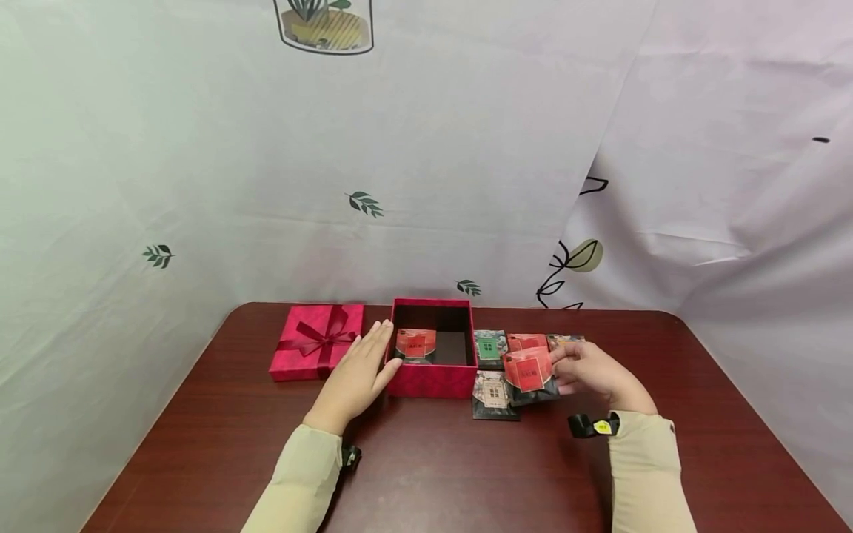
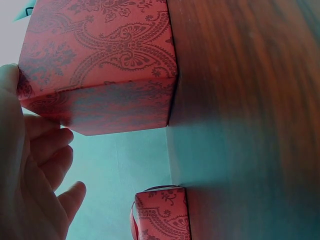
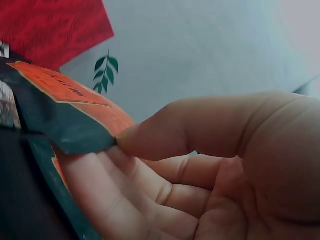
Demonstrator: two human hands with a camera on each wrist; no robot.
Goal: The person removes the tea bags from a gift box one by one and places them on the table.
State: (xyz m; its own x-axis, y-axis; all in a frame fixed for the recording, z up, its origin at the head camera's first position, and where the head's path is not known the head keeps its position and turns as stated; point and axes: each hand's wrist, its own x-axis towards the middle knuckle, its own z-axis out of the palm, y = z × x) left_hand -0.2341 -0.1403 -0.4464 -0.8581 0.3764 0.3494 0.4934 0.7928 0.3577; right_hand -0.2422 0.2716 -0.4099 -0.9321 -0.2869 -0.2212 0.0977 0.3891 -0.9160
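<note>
My right hand (image 1: 593, 374) pinches the edge of a red and black sachet (image 1: 529, 374) between thumb and fingers, as the right wrist view shows up close. That sachet overlaps others on the table to the right of a red box (image 1: 433, 383). The box stands uncovered, its dark inside showing, with another red and black sachet (image 1: 415, 343) lying in its left part. My left hand (image 1: 356, 376) rests at the box's left side, fingers fairly straight and touching the wall and rim; in the left wrist view the patterned box side (image 2: 115, 45) is beside the fingertips.
A red lid (image 1: 313, 344) with a dark ribbon bow lies left of the box. Right of the box are a green-labelled sachet (image 1: 489, 348), a beige-labelled one (image 1: 494, 396), another red one (image 1: 526, 341) and a partly hidden one (image 1: 565, 340). A pale curtain (image 1: 426, 185) hangs behind the table.
</note>
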